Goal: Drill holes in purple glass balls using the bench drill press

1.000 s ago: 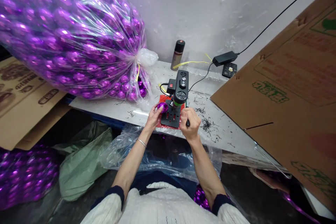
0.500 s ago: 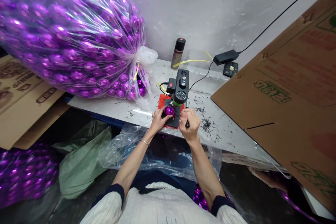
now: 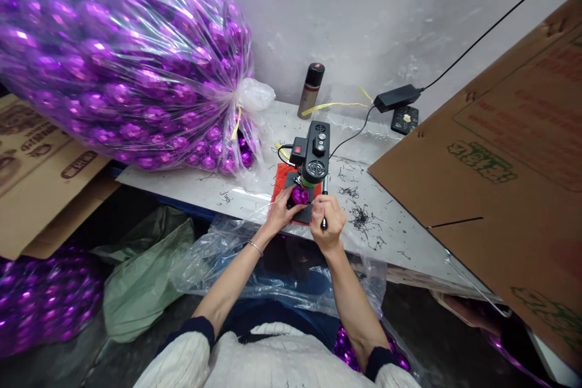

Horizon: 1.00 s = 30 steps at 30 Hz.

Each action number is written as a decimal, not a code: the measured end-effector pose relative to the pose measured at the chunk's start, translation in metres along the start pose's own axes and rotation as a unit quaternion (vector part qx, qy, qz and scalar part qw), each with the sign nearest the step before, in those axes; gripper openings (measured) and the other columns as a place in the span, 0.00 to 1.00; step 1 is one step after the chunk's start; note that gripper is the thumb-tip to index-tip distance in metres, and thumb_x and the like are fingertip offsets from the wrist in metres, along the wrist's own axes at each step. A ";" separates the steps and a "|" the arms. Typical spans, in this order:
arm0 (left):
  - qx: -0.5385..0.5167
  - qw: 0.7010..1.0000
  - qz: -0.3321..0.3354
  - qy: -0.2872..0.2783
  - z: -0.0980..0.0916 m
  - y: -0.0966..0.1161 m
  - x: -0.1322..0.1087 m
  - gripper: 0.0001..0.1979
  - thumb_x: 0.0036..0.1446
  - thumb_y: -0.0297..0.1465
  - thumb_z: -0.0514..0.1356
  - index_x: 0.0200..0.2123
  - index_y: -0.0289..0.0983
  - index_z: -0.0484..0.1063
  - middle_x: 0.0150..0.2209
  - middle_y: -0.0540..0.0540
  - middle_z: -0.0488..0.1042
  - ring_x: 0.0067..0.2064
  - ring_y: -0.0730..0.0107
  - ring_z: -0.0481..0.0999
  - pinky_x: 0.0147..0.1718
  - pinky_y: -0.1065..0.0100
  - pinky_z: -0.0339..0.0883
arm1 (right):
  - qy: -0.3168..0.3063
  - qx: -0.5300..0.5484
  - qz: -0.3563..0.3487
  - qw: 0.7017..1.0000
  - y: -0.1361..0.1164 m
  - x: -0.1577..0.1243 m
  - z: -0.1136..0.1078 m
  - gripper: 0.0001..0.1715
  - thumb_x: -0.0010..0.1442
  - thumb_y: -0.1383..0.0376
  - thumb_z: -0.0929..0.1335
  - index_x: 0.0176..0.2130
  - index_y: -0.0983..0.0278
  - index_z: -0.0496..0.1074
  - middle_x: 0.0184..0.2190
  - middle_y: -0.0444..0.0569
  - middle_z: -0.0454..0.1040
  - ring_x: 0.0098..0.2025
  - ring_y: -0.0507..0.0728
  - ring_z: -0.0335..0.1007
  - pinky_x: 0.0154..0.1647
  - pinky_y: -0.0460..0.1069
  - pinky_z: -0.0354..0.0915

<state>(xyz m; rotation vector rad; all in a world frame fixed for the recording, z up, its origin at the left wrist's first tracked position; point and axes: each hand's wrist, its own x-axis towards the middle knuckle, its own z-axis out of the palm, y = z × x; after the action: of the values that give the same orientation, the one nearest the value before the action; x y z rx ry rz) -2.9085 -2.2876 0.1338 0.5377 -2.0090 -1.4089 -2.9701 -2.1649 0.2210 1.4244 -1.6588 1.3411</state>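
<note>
A shiny purple ball ornament (image 3: 301, 195) sits under the head of a small black bench press machine (image 3: 317, 154). My left hand (image 3: 280, 212) holds the ball from the left, its fingers and thumb curled around it. On the right, my right hand (image 3: 330, 221) is wrapped around the black-ended lever handle (image 3: 324, 224) of the machine. A red mat (image 3: 280, 180) lies under the dark machine base. The contact point between ball and machine head is partly hidden.
A large clear bag (image 3: 150, 79) full of purple balls lies left. Behind stand a spray can (image 3: 310, 91) and a power adapter (image 3: 397, 98). A cardboard box (image 3: 500, 194) rises at right, near scattered black bits (image 3: 361, 216). Clear plastic (image 3: 204, 260) hangs over the table's front edge.
My left hand and the ball have shifted slightly right, beneath the machine head. My right hand stays on the lever, whose end appears slightly lower. The whole view has moved a little.
</note>
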 end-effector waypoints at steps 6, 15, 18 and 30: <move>0.000 1.000 0.016 0.004 0.000 -0.002 0.001 0.29 0.54 0.40 0.68 0.57 0.40 0.69 0.57 0.38 0.73 0.60 0.52 0.71 0.62 0.54 0.60 | 0.029 0.017 -0.011 0.999 0.007 -0.012 0.011 0.12 0.65 0.73 0.60 0.31 0.61 0.63 0.28 0.46 0.68 0.31 0.52 0.65 0.31 0.48 0.62; 0.090 0.993 0.074 0.002 0.002 -0.015 0.001 0.29 0.58 0.41 0.65 0.60 0.39 0.65 0.57 0.38 0.73 0.59 0.55 0.72 0.59 0.53 0.66 | 0.053 0.021 -0.019 0.998 0.010 -0.015 0.017 0.12 0.66 0.71 0.58 0.31 0.60 0.62 0.28 0.45 0.66 0.29 0.52 0.62 0.29 0.48 0.61; 0.099 0.992 0.084 0.004 0.002 -0.017 0.002 0.29 0.59 0.40 0.65 0.60 0.38 0.65 0.56 0.38 0.73 0.59 0.55 0.73 0.58 0.54 0.67 | 0.067 0.027 -0.019 0.997 0.012 -0.018 0.021 0.12 0.67 0.71 0.58 0.31 0.60 0.61 0.27 0.45 0.66 0.28 0.52 0.62 0.29 0.48 0.60; 0.089 0.994 0.058 0.016 0.003 -0.017 0.006 0.29 0.57 0.39 0.66 0.60 0.37 0.67 0.54 0.37 0.75 0.56 0.54 0.75 0.55 0.54 0.68 | 0.069 0.014 -0.009 0.997 0.005 -0.002 0.015 0.13 0.66 0.73 0.59 0.30 0.61 0.62 0.27 0.46 0.66 0.30 0.52 0.63 0.31 0.48 0.61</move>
<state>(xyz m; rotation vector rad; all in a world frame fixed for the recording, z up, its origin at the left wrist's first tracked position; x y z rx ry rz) -2.9150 -2.2952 0.1190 0.5086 -2.1156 -1.1530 -2.9715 -2.1782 0.2127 1.3270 -1.5395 1.4243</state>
